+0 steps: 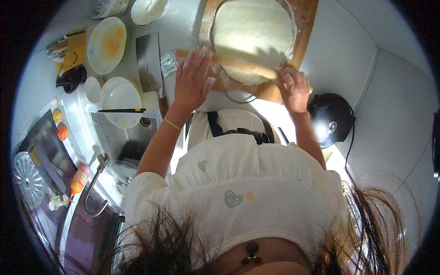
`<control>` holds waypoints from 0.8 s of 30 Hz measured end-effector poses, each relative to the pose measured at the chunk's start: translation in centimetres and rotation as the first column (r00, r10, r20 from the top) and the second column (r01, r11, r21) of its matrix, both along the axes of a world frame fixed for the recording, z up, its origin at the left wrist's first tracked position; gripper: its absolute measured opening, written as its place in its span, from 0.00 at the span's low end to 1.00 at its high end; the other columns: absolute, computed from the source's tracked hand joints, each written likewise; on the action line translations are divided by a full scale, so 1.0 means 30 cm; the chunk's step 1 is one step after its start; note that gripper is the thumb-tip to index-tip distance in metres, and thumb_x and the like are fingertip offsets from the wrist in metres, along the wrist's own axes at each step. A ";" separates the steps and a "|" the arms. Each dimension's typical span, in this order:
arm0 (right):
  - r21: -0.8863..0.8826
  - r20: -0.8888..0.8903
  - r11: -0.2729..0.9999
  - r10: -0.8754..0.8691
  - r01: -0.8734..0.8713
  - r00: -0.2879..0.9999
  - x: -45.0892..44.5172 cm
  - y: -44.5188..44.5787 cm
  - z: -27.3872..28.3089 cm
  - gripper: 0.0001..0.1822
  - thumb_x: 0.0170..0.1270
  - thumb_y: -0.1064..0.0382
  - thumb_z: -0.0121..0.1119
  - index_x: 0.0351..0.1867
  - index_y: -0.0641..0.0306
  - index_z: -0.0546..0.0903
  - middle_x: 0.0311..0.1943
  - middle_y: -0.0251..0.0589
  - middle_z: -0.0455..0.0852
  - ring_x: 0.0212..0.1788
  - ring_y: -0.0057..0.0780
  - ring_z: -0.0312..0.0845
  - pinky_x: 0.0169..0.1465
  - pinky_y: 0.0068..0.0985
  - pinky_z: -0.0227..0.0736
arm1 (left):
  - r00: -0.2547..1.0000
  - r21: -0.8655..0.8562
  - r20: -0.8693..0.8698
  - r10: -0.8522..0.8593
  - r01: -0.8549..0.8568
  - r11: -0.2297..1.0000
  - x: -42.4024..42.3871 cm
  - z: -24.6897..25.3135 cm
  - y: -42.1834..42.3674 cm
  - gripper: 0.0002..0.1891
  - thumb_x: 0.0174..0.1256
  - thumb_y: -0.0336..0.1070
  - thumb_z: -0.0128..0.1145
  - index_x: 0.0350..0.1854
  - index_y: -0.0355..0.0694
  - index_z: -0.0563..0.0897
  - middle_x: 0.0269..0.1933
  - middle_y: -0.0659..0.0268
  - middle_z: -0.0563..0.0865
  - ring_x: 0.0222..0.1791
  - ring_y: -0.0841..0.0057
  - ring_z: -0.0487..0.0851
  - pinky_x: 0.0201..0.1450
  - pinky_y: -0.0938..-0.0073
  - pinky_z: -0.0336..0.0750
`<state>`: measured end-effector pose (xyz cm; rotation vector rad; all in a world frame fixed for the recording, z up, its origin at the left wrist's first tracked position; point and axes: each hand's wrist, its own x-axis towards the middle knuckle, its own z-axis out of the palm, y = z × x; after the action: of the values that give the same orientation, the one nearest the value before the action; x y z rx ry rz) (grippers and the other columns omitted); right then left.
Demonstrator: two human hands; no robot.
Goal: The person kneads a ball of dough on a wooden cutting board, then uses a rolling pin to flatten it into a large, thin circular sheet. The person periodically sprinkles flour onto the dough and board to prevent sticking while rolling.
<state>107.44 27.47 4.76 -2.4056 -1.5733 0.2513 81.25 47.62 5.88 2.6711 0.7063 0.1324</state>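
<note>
A large flat sheet of dough (252,31) lies on a floured wooden board (307,20). Across its near part rests a wooden rolling pin (245,67), slightly tilted. My left hand (194,77) lies flat on the pin's left end, fingers extended and floury, with the thumb apart. At the other end, my right hand (294,87) curls its fingers over the pin; a bit of the pin's tip shows beyond it. Left of the board are a small packet (168,64) and a cleaver (149,58) with a broad metal blade.
Further left stand a plate with yellow-orange residue (107,44), a white cup (93,90) and a plate (120,96) bearing black chopsticks (122,110). A bowl of flour (147,10) is at the top. The sink (113,132) lies lower left; a black appliance (331,120) is at right.
</note>
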 end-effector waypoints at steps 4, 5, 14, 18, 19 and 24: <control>0.065 -0.019 0.992 -0.105 0.106 0.994 0.086 0.098 -0.028 0.21 0.52 0.60 0.72 0.51 0.45 0.85 0.47 0.34 0.82 0.50 0.40 0.78 0.51 0.39 0.75 | 0.930 0.010 0.184 -0.319 0.323 0.946 0.130 -0.058 0.018 0.28 0.69 0.43 0.54 0.72 0.47 0.69 0.73 0.65 0.69 0.74 0.63 0.64 0.74 0.55 0.58; 0.068 -0.023 0.994 -0.089 0.091 0.996 0.097 0.117 -0.039 0.22 0.52 0.60 0.72 0.51 0.45 0.85 0.48 0.35 0.81 0.51 0.40 0.77 0.53 0.40 0.74 | 0.867 0.034 0.250 -0.430 0.436 0.899 0.151 -0.101 0.005 0.28 0.68 0.43 0.54 0.71 0.49 0.69 0.73 0.67 0.69 0.74 0.64 0.65 0.74 0.55 0.59; 0.229 -0.186 0.969 -0.053 0.096 0.981 -0.130 0.357 -0.063 0.29 0.60 0.60 0.66 0.66 0.48 0.75 0.70 0.44 0.68 0.73 0.44 0.60 0.74 0.51 0.50 | 0.932 -0.110 0.033 -0.360 0.362 0.926 0.150 -0.229 -0.099 0.26 0.68 0.49 0.56 0.68 0.53 0.74 0.71 0.71 0.72 0.72 0.68 0.68 0.74 0.57 0.60; -0.054 0.065 0.997 -0.057 0.060 0.996 -0.224 0.517 -0.112 0.28 0.68 0.45 0.56 0.68 0.47 0.73 0.74 0.35 0.64 0.76 0.39 0.56 0.74 0.62 0.44 | 0.950 -0.209 0.011 -0.312 0.308 0.928 0.149 -0.239 -0.093 0.27 0.66 0.50 0.57 0.68 0.51 0.75 0.69 0.73 0.73 0.72 0.71 0.68 0.76 0.59 0.57; -0.063 0.104 0.998 -0.024 0.031 0.994 -0.202 0.538 -0.116 0.28 0.68 0.44 0.56 0.68 0.46 0.73 0.75 0.33 0.63 0.77 0.39 0.55 0.73 0.64 0.44 | 0.941 -0.202 0.019 -0.339 0.336 0.920 0.147 -0.231 -0.093 0.28 0.66 0.50 0.57 0.68 0.51 0.75 0.70 0.74 0.73 0.72 0.72 0.67 0.76 0.59 0.56; 0.034 0.250 0.998 0.045 -0.055 0.967 -0.035 0.721 -0.134 0.31 0.68 0.40 0.53 0.70 0.46 0.70 0.74 0.32 0.65 0.76 0.41 0.56 0.70 0.70 0.42 | 0.928 -0.116 0.057 -0.369 0.373 0.920 0.174 -0.203 -0.087 0.29 0.69 0.52 0.52 0.72 0.54 0.71 0.74 0.72 0.69 0.75 0.71 0.62 0.78 0.58 0.52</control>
<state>106.40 49.11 0.74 -2.4461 -1.7264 -0.0784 86.49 45.01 -0.22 2.6187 0.1787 0.0297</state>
